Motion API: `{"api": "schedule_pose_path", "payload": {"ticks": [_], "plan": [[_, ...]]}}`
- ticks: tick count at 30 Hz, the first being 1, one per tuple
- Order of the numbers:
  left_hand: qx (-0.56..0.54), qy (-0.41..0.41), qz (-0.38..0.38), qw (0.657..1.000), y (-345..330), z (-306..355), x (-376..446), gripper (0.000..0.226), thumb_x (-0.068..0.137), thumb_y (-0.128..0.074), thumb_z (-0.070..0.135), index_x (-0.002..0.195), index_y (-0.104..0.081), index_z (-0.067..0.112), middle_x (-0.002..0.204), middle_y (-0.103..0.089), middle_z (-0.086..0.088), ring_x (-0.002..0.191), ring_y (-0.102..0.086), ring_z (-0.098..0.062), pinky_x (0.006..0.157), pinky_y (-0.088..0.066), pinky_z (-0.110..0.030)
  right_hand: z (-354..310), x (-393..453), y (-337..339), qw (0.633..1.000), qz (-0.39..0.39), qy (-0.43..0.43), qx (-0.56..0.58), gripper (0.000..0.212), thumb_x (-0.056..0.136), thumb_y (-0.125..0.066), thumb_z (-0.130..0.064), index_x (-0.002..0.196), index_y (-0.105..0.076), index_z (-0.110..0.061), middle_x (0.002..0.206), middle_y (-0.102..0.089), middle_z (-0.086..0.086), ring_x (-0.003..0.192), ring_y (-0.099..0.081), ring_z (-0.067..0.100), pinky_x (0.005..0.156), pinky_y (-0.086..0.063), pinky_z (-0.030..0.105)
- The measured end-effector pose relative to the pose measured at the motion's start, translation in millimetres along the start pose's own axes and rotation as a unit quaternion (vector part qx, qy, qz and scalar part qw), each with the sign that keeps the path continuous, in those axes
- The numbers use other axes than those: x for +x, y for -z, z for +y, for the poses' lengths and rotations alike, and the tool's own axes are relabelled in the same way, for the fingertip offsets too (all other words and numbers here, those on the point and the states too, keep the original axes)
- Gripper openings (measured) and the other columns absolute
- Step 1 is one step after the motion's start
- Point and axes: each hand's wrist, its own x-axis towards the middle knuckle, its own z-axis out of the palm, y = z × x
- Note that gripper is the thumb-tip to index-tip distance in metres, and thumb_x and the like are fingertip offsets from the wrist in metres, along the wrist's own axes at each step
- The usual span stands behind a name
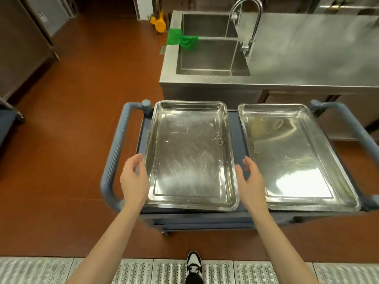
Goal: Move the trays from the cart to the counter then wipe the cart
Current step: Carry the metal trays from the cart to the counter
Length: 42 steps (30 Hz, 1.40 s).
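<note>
Two steel trays are seated side by side on the top shelf of the cart [131, 140], the left tray [190, 154] apart from the right tray [295, 156], with bare shelf visible between them. The left hand [133, 179] is positioned at the left rim of the left tray, fingers loosely spread and lightly curved; contact with the rim cannot be confirmed. The right hand [251, 181] is positioned over the gap between the trays, at the left tray's right rim, fingers extended and close together, gripping nothing. The counter [307, 58] is located beyond the cart, with a sink [205, 58] at its left end and a green cloth [180, 39] draped over the sink divider.
</note>
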Motion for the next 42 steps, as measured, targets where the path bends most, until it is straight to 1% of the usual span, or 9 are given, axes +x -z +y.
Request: {"api": "schedule_pose_path", "payload": {"ticks": [6, 8, 12, 18, 24, 26, 31, 34, 42], "plan": [[0.172, 0.05, -0.004, 0.984, -20.7, -48.6, 24.2, 0.031, 0.103, -0.06, 0.011, 0.134, -0.063, 0.011, 0.125, -0.066, -0.005, 0.111, -0.064, -0.024, 0.086, -0.047, -0.034, 42.9, 24.1, -19.0, 0.983, -0.021, -0.042, -0.176, 0.061, 0.097, -0.071, -0.034, 0.15, -0.049, -0.013, 0.142, -0.057, 0.008, 0.129, -0.057, 0.026, 0.105, -0.05, 0.045], [0.223, 0.047, -0.006, 0.974, -24.5, -60.3, 29.4, 0.022, 0.1, -0.065, 0.013, 0.122, -0.069, 0.009, 0.11, -0.068, -0.012, 0.092, -0.066, -0.029, 0.073, -0.046, -0.035, 48.1, 24.3, -24.9, 0.979, -0.029, -0.053, -0.194, 0.052, 0.096, -0.073, -0.03, 0.142, -0.057, -0.012, 0.13, -0.057, 0.01, 0.115, -0.061, 0.027, 0.094, -0.053, 0.041], [0.265, 0.049, -0.002, 0.963, -24.7, -56.7, 33.7, 0.014, 0.095, -0.067, 0.002, 0.107, -0.072, 0.009, 0.099, -0.065, -0.015, 0.077, -0.059, -0.025, 0.066, -0.047, -0.035, 50.6, 25.1, -31.0, 0.977, -0.018, -0.035, -0.21, 0.03, 0.096, -0.071, -0.016, 0.125, -0.064, -0.012, 0.11, -0.054, 0.002, 0.091, -0.06, 0.024, 0.079, -0.052, 0.038], [0.299, 0.054, 0.0, 0.953, -27.9, -49.8, 28.4, 0.009, 0.091, -0.063, -0.009, 0.094, -0.068, -0.003, 0.099, -0.058, -0.016, 0.077, -0.054, -0.028, 0.066, -0.044, -0.035, 46.9, 26.1, -32.7, 0.97, -0.004, -0.026, -0.242, 0.03, 0.097, -0.069, -0.008, 0.126, -0.064, -0.011, 0.118, -0.057, 0.006, 0.1, -0.059, 0.025, 0.078, -0.047, 0.034], [0.296, 0.067, -0.023, 0.952, -28.7, -40.8, 27.8, 0.027, 0.093, -0.064, -0.006, 0.118, -0.061, 0.002, 0.114, -0.06, -0.017, 0.102, -0.06, -0.034, 0.085, -0.053, -0.042, 45.6, 29.3, -37.4, 0.973, -0.018, -0.075, -0.219, 0.029, 0.099, -0.061, -0.002, 0.128, -0.057, -0.007, 0.128, -0.052, 0.014, 0.095, -0.057, 0.029, 0.078, -0.04, 0.033], [0.297, 0.092, -0.035, 0.95, -28.8, -37.9, 28.4, 0.029, 0.095, -0.065, -0.003, 0.121, -0.056, 0.005, 0.116, -0.06, -0.016, 0.104, -0.061, -0.034, 0.082, -0.052, -0.04, 44.2, 30.8, -37.3, 0.967, -0.022, -0.082, -0.242, 0.026, 0.1, -0.06, -0.004, 0.125, -0.055, -0.009, 0.126, -0.052, 0.014, 0.099, -0.06, 0.033, 0.075, -0.042, 0.036], [0.263, 0.14, -0.079, 0.951, -26.1, -40.3, 31.7, 0.026, 0.099, -0.062, 0.004, 0.12, -0.048, 0.006, 0.108, -0.061, -0.01, 0.088, -0.059, -0.026, 0.062, -0.039, -0.032, 46.0, 37.3, -31.6, 0.953, -0.021, -0.076, -0.291, 0.019, 0.097, -0.06, -0.005, 0.115, -0.055, -0.009, 0.118, -0.059, 0.012, 0.105, -0.055, 0.032, 0.077, -0.041, 0.037], [0.237, 0.119, -0.064, 0.962, -24.9, -46.1, 24.9, 0.02, 0.101, -0.061, 0.008, 0.119, -0.051, 0.008, 0.094, -0.066, -0.007, 0.076, -0.063, -0.023, 0.055, -0.041, -0.032, 46.3, 40.1, -28.0, 0.954, -0.029, -0.08, -0.288, 0.027, 0.094, -0.071, -0.022, 0.111, -0.054, -0.01, 0.112, -0.062, 0.008, 0.106, -0.056, 0.031, 0.074, -0.042, 0.036], [0.195, 0.07, -0.004, 0.978, -23.0, -39.5, 5.9, 0.019, 0.101, -0.065, 0.014, 0.09, -0.05, 0.015, 0.071, -0.058, -0.002, 0.059, -0.053, -0.017, 0.051, -0.036, -0.031, 45.7, 47.4, -26.8, 0.945, -0.063, -0.102, -0.304, 0.033, 0.099, -0.067, -0.028, 0.114, -0.051, -0.003, 0.117, -0.062, 0.014, 0.113, -0.055, 0.035, 0.078, -0.039, 0.035]]}}
